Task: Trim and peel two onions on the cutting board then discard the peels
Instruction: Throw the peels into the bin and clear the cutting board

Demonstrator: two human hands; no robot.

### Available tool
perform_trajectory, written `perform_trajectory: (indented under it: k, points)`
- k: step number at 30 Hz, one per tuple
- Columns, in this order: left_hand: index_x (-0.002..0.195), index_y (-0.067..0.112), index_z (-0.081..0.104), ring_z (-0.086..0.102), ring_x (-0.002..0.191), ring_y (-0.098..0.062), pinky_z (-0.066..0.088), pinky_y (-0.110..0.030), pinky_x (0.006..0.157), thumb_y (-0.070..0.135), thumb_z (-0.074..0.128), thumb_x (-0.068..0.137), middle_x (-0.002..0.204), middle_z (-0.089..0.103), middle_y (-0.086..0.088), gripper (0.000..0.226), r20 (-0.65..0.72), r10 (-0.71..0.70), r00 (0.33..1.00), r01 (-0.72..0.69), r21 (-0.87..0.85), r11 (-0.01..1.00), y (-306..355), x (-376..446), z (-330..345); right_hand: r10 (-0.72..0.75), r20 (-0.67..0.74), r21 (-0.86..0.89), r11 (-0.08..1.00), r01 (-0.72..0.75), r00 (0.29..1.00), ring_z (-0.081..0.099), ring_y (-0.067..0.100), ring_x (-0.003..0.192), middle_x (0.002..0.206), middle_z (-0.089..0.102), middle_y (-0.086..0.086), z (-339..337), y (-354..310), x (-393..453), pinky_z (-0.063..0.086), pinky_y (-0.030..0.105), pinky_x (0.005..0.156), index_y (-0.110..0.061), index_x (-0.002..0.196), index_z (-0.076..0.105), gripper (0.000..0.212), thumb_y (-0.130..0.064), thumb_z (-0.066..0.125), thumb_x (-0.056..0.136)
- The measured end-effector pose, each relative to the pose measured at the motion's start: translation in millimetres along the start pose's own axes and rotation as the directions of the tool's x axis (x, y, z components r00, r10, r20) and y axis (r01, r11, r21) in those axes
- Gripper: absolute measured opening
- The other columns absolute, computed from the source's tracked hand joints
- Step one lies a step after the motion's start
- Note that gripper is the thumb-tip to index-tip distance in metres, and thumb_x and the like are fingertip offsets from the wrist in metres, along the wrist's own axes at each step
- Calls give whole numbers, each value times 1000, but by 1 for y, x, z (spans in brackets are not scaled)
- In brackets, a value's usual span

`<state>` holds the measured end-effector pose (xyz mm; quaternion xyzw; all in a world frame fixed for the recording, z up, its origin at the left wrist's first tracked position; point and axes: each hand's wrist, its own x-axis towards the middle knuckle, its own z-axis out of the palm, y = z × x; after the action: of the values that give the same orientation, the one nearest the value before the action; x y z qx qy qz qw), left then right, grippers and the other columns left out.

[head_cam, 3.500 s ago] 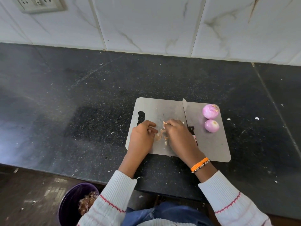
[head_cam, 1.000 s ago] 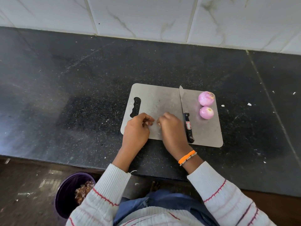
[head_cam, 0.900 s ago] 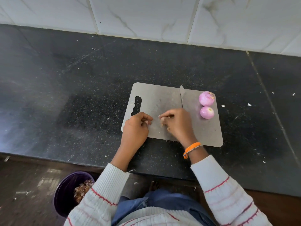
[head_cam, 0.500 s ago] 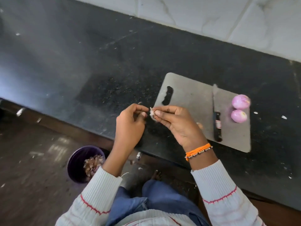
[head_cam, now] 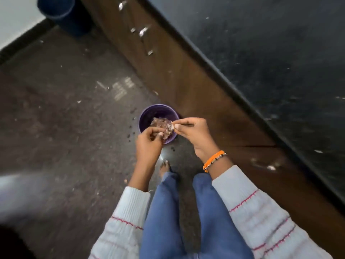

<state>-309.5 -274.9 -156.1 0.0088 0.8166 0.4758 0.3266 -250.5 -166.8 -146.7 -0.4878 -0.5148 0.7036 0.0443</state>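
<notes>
both hands, left [head_cam: 148, 144] & right [head_cam: 192, 131]: fingers pinching onion peels [head_cam: 168, 130] over purple bin [head_cam: 144, 116] on floor, so scraps drop inside.

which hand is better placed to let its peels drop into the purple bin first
Left, probably. The left hand holds its pale onion peels over the round purple plastic bin; the right hand pinches its scrap nearer the rim.

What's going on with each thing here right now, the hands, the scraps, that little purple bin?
Left hand: fingers curled, pinching onion peels.
Right hand: fingertips pinching a scrap over the bin.
Purple bin: upright on the floor, open, partly filled with peels.
Cabinet drawers: closed.
</notes>
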Motion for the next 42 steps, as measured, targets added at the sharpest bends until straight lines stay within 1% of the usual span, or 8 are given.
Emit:
perform_trajectory:
  k: [5,11,17,21,26,32,37,42]
  points:
    - [73,25,63,65,81,-27,54,-48,78,4,54,85,81,69,-5,26,-47,-96,994,98,49,994,-89,88,6,54,-81,-155,986,-66,995,60,15,70,72,64,7,48,86,109,50,26,74,0,78,69,18,14,59,80]
    - [93,9,66,60,79,-21,44,-26,69,3,55,86,86,66,-6,14,-17,-106,994,107,145,984,-174,188,25,61,-138,-377,920,-109,989,68,29,84,75,69,8,83,187,230,54,46,85,-24,53,63,37,6,68,75]
    - [96,7,66,63,90,-25,47,-30,78,-3,50,85,96,69,-10,22,-24,-173,985,175,154,972,-233,240,35,-16,-146,-571,818,-71,989,65,34,91,95,70,24,99,231,291,51,45,84,4,86,71,17,-2,55,87]
    - [96,7,66,60,87,-22,46,-29,78,-3,48,85,95,68,-9,23,-23,-194,981,195,118,974,-237,245,38,30,-111,-576,813,-89,993,62,30,101,108,68,19,103,231,299,48,35,86,1,102,69,24,-4,49,91]
    - [84,20,62,58,79,-21,46,-31,74,0,49,87,86,64,-5,24,-27,-194,981,194,7,981,-213,226,35,112,-50,-311,943,-122,992,58,11,77,100,68,10,100,191,257,46,16,54,-5,103,69,22,-6,49,93]
    - [86,23,65,60,82,-13,50,-39,88,6,55,89,87,67,-1,19,-16,-111,994,106,-199,974,-110,144,16,-7,-33,-15,1000,7,999,57,1,62,76,64,-2,72,87,139,48,12,57,-11,86,66,23,0,47,94]
    - [90,16,65,61,77,-11,52,-24,72,3,51,92,87,66,-3,20,84,-1,997,32,-370,928,-1,47,0,-172,-3,137,976,171,985,59,4,66,75,64,3,32,-1,25,50,14,63,-8,86,66,20,2,50,92]
    - [90,14,66,63,83,-18,52,-32,77,4,53,91,85,69,-6,17,221,128,967,-38,-370,928,73,-34,4,-312,-56,158,935,317,949,60,3,68,75,66,1,-11,-57,-65,49,12,63,-7,85,67,19,3,51,90]
